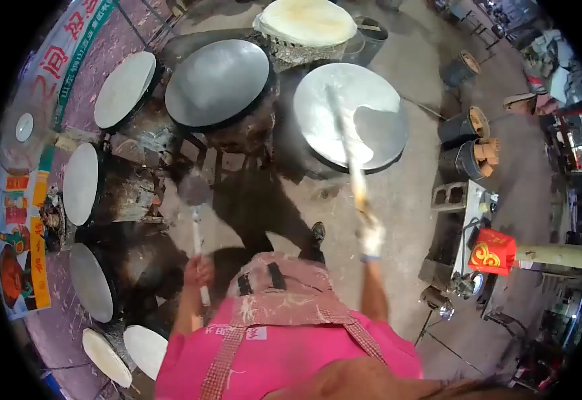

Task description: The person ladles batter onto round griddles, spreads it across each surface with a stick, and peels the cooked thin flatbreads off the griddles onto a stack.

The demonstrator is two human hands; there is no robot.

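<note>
My right hand [371, 238], in a whitish glove, is closed round the lower end of a long batter spreader [349, 143], blurred by motion. Its far part lies over white batter [321, 107] coating most of a round griddle [381, 130]; a grey patch at the right is uncoated. In my left hand [199, 271] is the pale handle of a long tool with a dark rounded head [194, 190], held low at my left side. Whether that head is a ladle or a shovel I cannot tell.
A bare dark griddle [218, 83] stands left of the coated one. Several more griddles, some with pale sheets, line the left side. A stack of flatbreads [308, 23] sits at the back. Buckets [464, 123] and a red bag [492, 251] are at the right.
</note>
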